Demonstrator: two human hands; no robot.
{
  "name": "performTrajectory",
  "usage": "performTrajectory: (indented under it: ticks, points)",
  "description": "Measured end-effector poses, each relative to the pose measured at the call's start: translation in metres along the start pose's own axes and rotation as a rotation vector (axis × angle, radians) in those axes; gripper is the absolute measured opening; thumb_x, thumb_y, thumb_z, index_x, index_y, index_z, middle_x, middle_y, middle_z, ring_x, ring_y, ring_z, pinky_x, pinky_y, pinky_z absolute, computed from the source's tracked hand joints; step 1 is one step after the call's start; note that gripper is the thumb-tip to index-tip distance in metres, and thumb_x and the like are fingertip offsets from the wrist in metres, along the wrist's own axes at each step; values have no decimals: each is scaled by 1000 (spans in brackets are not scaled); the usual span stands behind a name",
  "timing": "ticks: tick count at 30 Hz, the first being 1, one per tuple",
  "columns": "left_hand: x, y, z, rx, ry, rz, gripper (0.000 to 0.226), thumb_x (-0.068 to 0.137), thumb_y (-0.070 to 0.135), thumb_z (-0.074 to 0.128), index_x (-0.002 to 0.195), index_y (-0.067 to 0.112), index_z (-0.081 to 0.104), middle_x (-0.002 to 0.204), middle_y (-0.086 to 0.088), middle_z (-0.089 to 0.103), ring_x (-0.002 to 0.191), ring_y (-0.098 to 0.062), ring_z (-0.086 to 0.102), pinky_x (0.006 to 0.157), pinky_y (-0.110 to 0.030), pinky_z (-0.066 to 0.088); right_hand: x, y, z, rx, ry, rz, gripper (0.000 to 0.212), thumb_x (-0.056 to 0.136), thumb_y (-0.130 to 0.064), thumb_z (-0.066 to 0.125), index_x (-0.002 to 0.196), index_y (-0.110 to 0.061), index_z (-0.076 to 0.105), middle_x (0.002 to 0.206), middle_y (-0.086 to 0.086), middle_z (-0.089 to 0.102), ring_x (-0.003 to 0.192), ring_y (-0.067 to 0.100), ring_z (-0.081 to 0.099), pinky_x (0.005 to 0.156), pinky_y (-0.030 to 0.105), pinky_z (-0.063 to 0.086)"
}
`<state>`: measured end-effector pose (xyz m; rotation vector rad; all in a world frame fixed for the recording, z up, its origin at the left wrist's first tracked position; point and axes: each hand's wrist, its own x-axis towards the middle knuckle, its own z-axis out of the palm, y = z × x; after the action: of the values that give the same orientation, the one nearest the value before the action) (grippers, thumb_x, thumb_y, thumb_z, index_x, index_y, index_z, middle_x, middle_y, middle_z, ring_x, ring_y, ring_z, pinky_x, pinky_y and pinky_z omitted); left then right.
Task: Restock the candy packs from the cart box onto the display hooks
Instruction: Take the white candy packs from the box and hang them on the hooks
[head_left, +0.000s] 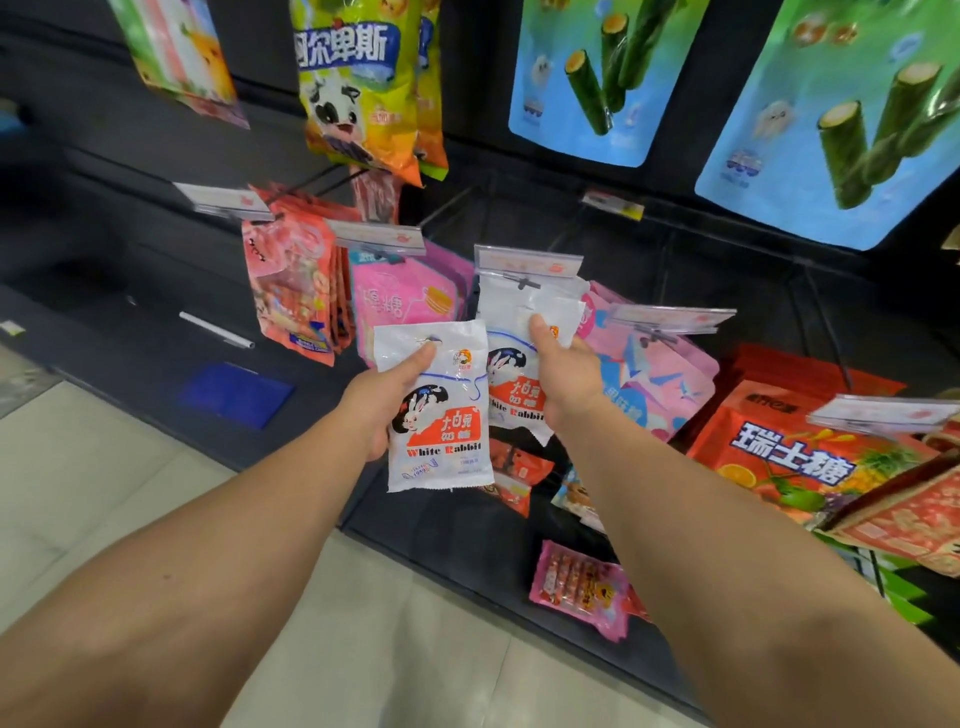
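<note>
My left hand (382, 400) grips a white White Rabbit candy pack (441, 436) by its left edge, thumb on the front near the hang hole, and holds it just left of and below a display hook (524, 283). My right hand (563, 371) pinches a second White Rabbit pack (511, 332) that hangs on that hook under a clear price tag (527, 262). More white packs sit behind it on the same hook. The cart box is out of view.
Neighbouring hooks carry red packs (291, 291), pink packs (400, 301), pink-and-blue packs (654, 379) and orange packs (779, 452). Big blue seaweed-roll bags (602, 78) and yellow bags (358, 88) hang above. Loose packs (582, 587) lie on the dark base shelf. Pale floor tiles at lower left.
</note>
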<state>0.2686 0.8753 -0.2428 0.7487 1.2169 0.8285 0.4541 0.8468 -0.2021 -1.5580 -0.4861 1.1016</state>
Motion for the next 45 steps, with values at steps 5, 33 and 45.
performTrajectory:
  ticks: [5,33,45]
  points:
    - [5,-2,-3,7,8,-7,49,79,48,79,115,15,72,97,-12,79,90,-32,76,85,-54,59,8,1,8,11,37,-16,47,86,-48,69,119,-16,57,107,5,72,94,24,72,85,46,60]
    - [6,-9,-8,72,13,-59,47,79,50,79,109,15,71,91,-11,79,84,-30,77,84,-54,60,-6,-15,18,-47,125,-56,61,93,-46,62,135,-3,50,102,3,53,60,9,47,52,18,40]
    - [7,-10,-3,79,10,-61,47,79,51,78,109,15,72,90,-10,79,83,-30,77,84,-53,60,1,-10,21,-647,273,-266,79,101,-10,48,157,-30,-5,160,19,20,146,32,28,102,31,46]
